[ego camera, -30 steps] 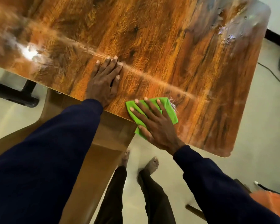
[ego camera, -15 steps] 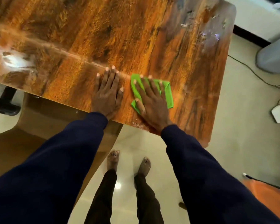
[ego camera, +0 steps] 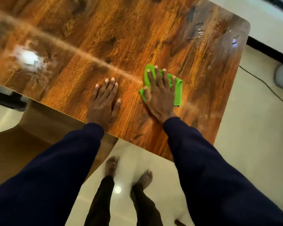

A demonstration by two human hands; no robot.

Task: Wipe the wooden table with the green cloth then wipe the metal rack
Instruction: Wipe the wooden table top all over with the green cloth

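On the wooden table [ego camera: 121,38], the right hand [ego camera: 160,97] presses the green cloth [ego camera: 177,95] flat with straight, spread fingers, now apart from the left hand [ego camera: 104,101] rather than just beside it. The left hand stays flat, fingers straight, near the edge.
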